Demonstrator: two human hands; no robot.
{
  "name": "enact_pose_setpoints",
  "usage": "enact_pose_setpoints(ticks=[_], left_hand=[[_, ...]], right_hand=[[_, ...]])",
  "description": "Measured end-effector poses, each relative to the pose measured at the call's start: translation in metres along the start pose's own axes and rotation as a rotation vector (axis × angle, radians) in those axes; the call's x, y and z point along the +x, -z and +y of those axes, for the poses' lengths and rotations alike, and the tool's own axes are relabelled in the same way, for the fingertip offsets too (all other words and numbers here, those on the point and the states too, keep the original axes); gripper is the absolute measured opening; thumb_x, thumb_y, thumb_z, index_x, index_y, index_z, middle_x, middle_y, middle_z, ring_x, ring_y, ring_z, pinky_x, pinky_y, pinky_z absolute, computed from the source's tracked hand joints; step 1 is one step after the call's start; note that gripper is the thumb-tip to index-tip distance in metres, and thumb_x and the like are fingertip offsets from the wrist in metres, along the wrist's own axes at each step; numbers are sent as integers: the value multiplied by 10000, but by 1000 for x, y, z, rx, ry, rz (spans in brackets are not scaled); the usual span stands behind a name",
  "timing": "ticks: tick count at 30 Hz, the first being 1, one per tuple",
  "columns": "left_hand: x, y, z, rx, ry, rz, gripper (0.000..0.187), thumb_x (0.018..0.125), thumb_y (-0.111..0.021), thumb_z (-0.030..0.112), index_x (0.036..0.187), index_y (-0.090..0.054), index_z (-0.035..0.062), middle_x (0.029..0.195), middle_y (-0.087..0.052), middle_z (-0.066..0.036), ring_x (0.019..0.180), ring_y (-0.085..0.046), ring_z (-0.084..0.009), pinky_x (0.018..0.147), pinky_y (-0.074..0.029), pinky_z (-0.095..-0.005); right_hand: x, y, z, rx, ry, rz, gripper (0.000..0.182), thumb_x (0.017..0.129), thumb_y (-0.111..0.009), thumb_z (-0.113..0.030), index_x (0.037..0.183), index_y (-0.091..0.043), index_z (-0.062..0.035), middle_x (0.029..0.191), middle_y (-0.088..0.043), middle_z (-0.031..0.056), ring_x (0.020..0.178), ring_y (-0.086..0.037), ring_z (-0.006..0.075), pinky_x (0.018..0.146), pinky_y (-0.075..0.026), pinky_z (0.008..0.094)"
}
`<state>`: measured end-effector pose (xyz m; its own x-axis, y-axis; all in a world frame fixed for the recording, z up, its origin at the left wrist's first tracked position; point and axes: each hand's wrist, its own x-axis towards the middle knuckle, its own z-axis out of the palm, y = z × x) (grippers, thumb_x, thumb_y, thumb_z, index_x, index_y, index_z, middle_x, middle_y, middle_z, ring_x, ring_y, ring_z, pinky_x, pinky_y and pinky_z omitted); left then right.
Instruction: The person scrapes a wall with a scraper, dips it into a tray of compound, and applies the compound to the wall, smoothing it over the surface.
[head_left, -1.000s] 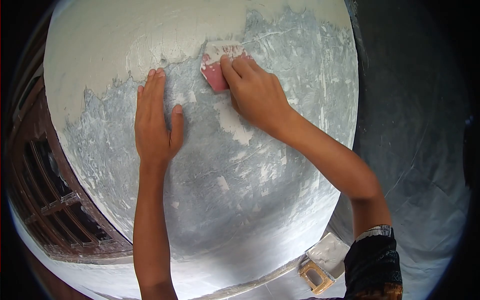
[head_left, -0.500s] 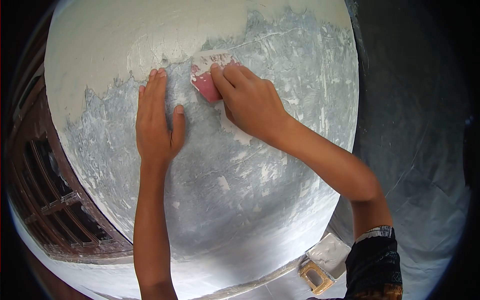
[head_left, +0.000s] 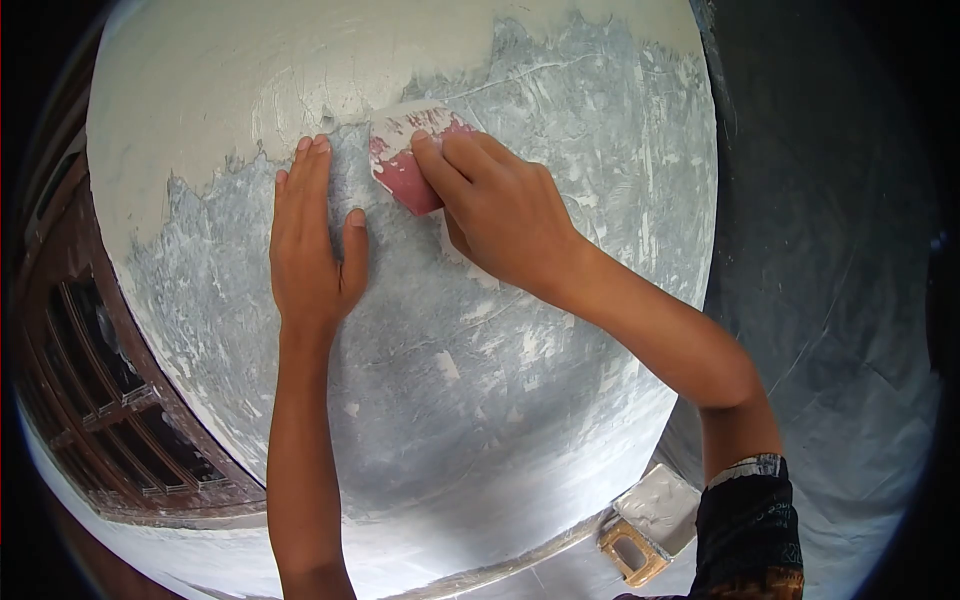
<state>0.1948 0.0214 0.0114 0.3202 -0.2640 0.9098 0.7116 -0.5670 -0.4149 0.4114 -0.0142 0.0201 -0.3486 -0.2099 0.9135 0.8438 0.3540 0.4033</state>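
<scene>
My right hand [head_left: 510, 205] grips a pink scraper [head_left: 412, 182] with white paste smeared along its upper edge. The scraper rests against a grey, patchy wall [head_left: 420, 330], just under the ragged lower border of a smooth cream coat [head_left: 230, 80]. To its left, my left hand [head_left: 312, 235] lies flat on the wall, fingers pointing up and thumb apart, holding nothing. Its fingertips reach close to the edge of the cream coat.
A brown wooden window frame [head_left: 140, 400] borders the wall on the left. Low at the right stand a tray of white paste [head_left: 660, 505] and a yellowish stool [head_left: 632, 555]. Dark sheeting [head_left: 830, 300] hangs along the right.
My right hand has shifted the scraper slightly left, and the scraper has turned a little. My left hand stays almost where it was.
</scene>
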Motion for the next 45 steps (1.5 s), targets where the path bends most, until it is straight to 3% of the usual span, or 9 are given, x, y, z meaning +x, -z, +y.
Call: enact_pose_setpoints(ticks=[7,15,19,21,26,31,34,38,45], left_hand=[[0,-1,0,17,-7,5,546,930,-536,152,1434,-474,-47,1449,-528,-233,1409,-448,-379,1191,-274,-528],[0,-2,-1,9,-9,8,543,936,-531,169,1432,-477,-47,1447,-531,-235,1407,-452,-376,1192,-271,-525],[-1,-2,-1,26,-6,-2,544,934,-534,168,1431,-478,-48,1446,-530,-237,1407,-451,-377,1193,-271,-524],[-1,-1,-1,28,-8,5,544,934,-534,166,1431,-477,-48,1446,-531,-235,1407,-451,-378,1193,-270,-524],[-2,-2,-3,11,-11,8,515,1014,-439,219,1471,-432,-19,1489,-496,-202,1433,-419,-347,1217,-222,-506],[-2,-2,-3,17,-11,5,550,926,-542,157,1433,-476,-48,1448,-531,-231,1410,-449,-374,1193,-273,-525],[-2,-1,-3,16,-19,10,548,931,-539,162,1434,-475,-47,1448,-531,-230,1410,-450,-371,1193,-273,-525],[-2,-1,-2,25,-12,11,548,933,-536,164,1435,-474,-46,1448,-531,-230,1409,-451,-370,1192,-276,-526],[-1,-2,-2,13,-23,10,545,937,-533,171,1432,-475,-49,1449,-527,-235,1406,-453,-375,1188,-281,-528]], right_hand=[[61,-4,84,-294,-173,-11,415,780,-657,28,1189,-621,-30,935,-632,101,833,-658,313,665,-551,420],[-1,13,5,68,-29,40,338,743,-611,46,1082,-615,41,873,-623,136,875,-668,310,626,-565,409],[52,-1,67,-78,-89,163,428,765,-652,25,1188,-632,-38,831,-604,104,759,-654,300,625,-530,412],[57,-7,81,-261,-176,-5,418,777,-650,12,1193,-625,-24,886,-619,113,817,-661,301,642,-545,418],[-19,-4,12,-46,-37,-63,402,745,-631,34,1145,-621,56,928,-624,128,915,-667,292,616,-576,407],[36,10,41,-69,-111,161,399,769,-656,24,1164,-655,-35,837,-620,94,777,-657,296,633,-529,396],[62,4,76,-90,-183,109,165,887,-563,-39,1015,-626,44,953,-644,235,887,-639,408,775,-525,478],[2,-8,62,-207,-115,-68,509,734,-671,34,1236,-584,27,921,-627,134,844,-661,319,693,-564,411],[34,17,54,-98,-68,81,469,741,-673,41,1198,-644,-63,891,-624,106,803,-652,314,659,-559,391]])
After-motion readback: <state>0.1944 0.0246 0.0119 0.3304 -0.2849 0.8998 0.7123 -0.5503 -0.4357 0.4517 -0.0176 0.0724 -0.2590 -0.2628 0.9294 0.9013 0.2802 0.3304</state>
